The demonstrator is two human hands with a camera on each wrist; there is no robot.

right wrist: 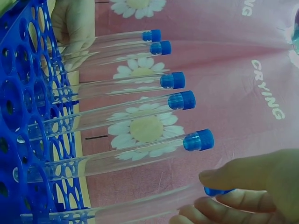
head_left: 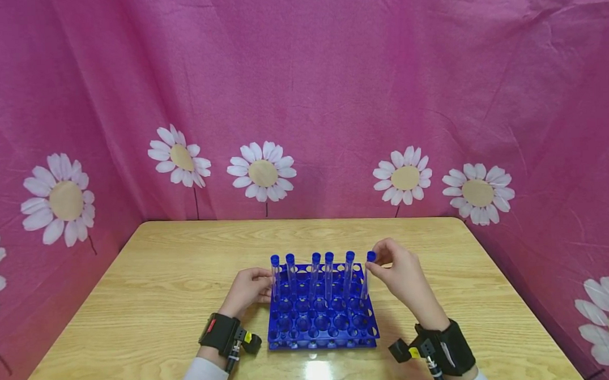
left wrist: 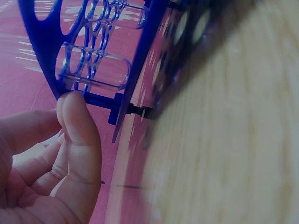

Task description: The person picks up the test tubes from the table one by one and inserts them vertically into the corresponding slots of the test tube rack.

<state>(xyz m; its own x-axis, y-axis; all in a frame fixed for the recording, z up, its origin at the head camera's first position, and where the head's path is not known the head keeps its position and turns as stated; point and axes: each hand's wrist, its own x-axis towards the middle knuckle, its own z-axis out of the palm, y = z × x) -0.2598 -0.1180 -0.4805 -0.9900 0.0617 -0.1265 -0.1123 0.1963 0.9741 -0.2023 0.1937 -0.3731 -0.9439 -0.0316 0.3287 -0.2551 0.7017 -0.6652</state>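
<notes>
A blue test tube rack stands on the table, with several clear, blue-capped test tubes upright in a row near its far side. At the right end of that row, my right hand pinches the blue cap of a test tube between thumb and fingers. The lower end of this tube is inside the rack. My left hand holds the rack's left edge. In the left wrist view its fingertips meet at the rack's corner, just beside the bottom of a tube.
The wooden table extends around the rack on all sides. Pink curtain with daisies surrounds the table at the back and both sides. Each wrist wears a black strap with a small camera.
</notes>
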